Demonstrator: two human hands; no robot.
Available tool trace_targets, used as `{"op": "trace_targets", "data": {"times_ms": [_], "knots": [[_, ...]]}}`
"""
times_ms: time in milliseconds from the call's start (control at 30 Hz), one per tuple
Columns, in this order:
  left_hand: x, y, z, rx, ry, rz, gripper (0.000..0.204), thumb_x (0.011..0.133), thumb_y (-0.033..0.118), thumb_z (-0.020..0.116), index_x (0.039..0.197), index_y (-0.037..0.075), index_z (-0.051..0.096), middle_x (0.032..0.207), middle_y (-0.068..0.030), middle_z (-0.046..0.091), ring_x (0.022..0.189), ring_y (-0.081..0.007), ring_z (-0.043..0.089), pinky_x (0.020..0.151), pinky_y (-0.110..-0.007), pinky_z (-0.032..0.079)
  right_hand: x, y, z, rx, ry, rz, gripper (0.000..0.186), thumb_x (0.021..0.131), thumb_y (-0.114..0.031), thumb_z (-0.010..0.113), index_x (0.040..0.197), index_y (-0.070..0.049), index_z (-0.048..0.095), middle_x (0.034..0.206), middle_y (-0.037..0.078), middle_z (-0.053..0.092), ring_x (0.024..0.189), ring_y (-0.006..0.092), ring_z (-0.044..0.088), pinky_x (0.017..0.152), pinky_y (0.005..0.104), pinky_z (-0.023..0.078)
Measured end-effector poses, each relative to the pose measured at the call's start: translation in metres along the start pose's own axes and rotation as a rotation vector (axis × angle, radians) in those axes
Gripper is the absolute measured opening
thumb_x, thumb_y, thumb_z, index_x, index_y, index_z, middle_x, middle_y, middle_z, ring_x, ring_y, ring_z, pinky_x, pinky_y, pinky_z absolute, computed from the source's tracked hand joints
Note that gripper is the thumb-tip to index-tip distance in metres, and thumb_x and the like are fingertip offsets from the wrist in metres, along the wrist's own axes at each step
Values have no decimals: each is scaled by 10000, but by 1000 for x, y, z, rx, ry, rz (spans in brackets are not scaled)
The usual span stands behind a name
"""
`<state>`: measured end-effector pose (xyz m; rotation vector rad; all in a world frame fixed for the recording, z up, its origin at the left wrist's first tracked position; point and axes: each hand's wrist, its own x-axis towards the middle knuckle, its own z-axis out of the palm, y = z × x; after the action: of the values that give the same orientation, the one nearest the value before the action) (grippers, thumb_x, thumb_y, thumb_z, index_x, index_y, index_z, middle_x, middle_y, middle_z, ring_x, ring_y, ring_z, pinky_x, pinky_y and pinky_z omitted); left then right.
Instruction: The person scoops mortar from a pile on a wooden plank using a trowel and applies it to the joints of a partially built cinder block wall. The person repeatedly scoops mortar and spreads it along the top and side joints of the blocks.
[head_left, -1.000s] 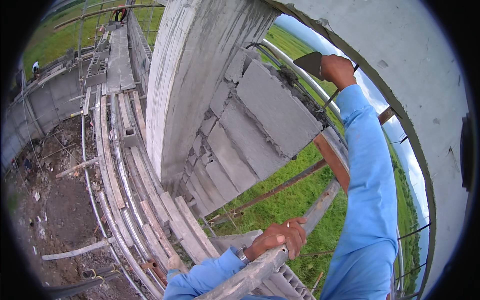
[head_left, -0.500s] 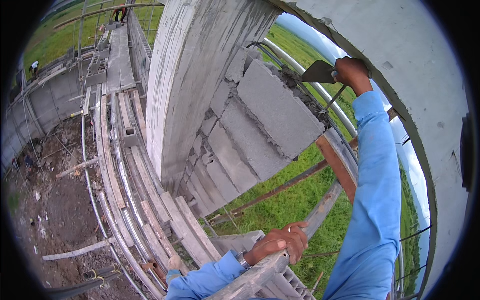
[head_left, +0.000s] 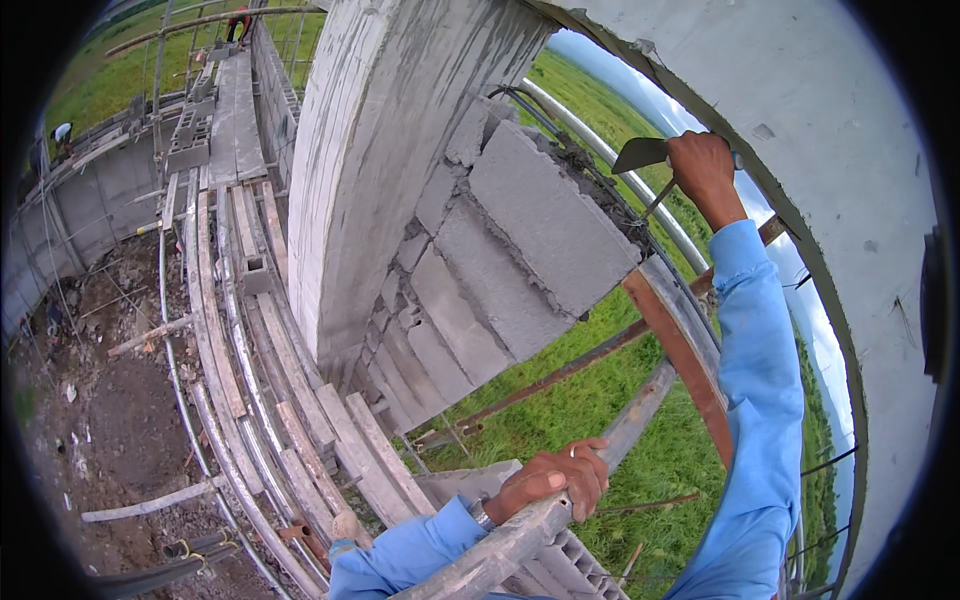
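My right hand (head_left: pixel 704 170) grips the handle of a trowel (head_left: pixel 638 152), its dark blade held just above the mortar (head_left: pixel 585 168) along the top of a grey block wall (head_left: pixel 535 225). The wall abuts a concrete column (head_left: pixel 355 120), with rougher, smaller pieces near the join. A thin bar slants down beneath the trowel to the wall's top edge. Low in the view, my left hand (head_left: pixel 552 480) is wrapped round a weathered grey pole (head_left: pixel 635 405) that runs diagonally upward to the right.
A plank walkway (head_left: pixel 215 330) with pipes runs left of the column toward stacked blocks (head_left: pixel 188 148). Rubble ground (head_left: pixel 110 400) lies far below. A concrete edge (head_left: pixel 850 140) arches over the right side. A brown beam (head_left: pixel 675 345) crosses the gap above grass. Two people (head_left: pixel 62 138) (head_left: pixel 238 25) are far off.
My right hand and the trowel have shifted right, then slightly downward, still at the wall's top. My left hand stays on the pole.
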<state>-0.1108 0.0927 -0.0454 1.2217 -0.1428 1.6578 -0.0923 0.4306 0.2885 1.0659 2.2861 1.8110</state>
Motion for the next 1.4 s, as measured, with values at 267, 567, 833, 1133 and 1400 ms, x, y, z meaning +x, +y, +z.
{"op": "trace_targets", "data": {"times_ms": [267,567,833,1133,1400], "knots": [[0,3,3,13,12,12,579,1073,332,347,710,60,707,808,-88,692,986,-292,623,1307,-578,182,21,-76,-2,-3,250,125,146,903,-138,674,861,-104,809,874,119,740,831,289,763,603,438,538],[2,2,3,28,-5,31,572,1073,292,317,712,66,699,797,-88,679,972,-297,619,1305,-584,196,-38,-36,-38,29,101,67,117,848,-127,708,813,-128,820,812,85,773,814,291,787,588,447,561],[-1,-3,0,42,-22,58,594,1104,270,300,726,62,709,816,-99,704,974,-307,627,1288,-600,207,-23,-51,-3,81,220,125,153,897,-121,675,835,-101,813,839,117,766,820,315,787,650,446,605],[0,-8,-4,48,-43,87,612,1120,264,294,741,53,725,820,-107,714,978,-324,633,1283,-611,197,-72,4,-32,44,6,8,132,894,-151,664,867,-91,779,894,154,740,863,341,749,754,481,589],[1,-5,-2,54,-41,92,608,1102,270,291,733,43,718,818,-108,711,985,-324,632,1286,-603,192,-75,-23,-41,79,144,88,127,861,-121,685,808,-95,797,853,145,771,835,308,783,674,445,606]]}}
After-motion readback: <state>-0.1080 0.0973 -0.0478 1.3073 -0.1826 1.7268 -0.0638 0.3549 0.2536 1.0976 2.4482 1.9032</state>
